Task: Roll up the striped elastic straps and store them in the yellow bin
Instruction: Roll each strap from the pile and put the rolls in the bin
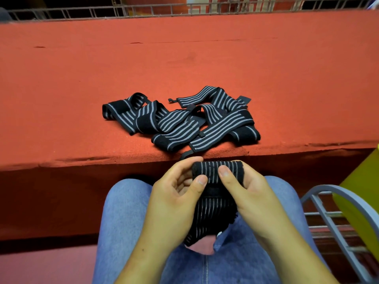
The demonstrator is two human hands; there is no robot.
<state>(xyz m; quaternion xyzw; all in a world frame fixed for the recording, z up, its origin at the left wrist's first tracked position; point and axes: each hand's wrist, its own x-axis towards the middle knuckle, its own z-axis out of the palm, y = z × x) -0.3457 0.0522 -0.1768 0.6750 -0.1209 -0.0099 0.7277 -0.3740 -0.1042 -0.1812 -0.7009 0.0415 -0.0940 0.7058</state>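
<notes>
A black strap with grey stripes (215,171) is partly rolled above my lap, its loose tail hanging down between my knees. My left hand (176,193) pinches the roll's left end with thumb and curled fingers. My right hand (244,187) grips the right end, thumb on top of the roll. A tangled pile of several more striped straps (180,121) lies on the red felt table (82,78) just beyond my hands, near its front edge. A part of the yellow bin (363,189) shows at the right edge.
A grey metal rack (328,220) stands low at my right, beside the yellow bin. A wire fence (143,9) runs along the table's far side. My legs in blue jeans (123,212) fill the bottom of the view.
</notes>
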